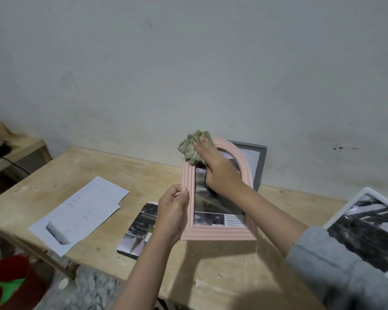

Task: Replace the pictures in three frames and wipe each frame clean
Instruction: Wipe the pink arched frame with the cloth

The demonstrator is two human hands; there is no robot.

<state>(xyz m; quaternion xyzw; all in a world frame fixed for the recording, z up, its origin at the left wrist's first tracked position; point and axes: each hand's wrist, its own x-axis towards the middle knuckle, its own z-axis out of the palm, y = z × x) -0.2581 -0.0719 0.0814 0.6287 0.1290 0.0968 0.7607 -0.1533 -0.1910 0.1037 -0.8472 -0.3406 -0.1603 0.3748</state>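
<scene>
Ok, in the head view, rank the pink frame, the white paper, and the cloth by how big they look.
1. White paper and pink frame: look about alike, and the frame is held nearer the camera, so no ranking.
2. Cloth: clearly smallest, bunched under the right hand.

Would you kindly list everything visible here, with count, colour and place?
Arched frame: 1, pink, held above table centre.
Cloth: 1, olive, on the arched frame's top left.
Grey frame: 1, leaning on wall behind.
White frame: 1, table's right edge.
Paper sheets: white, table left.
Photo prints: dark, beneath left hand.
Table: 1, pale wood.
Left hand: grips frame's left edge.
Right hand: presses cloth.
</scene>
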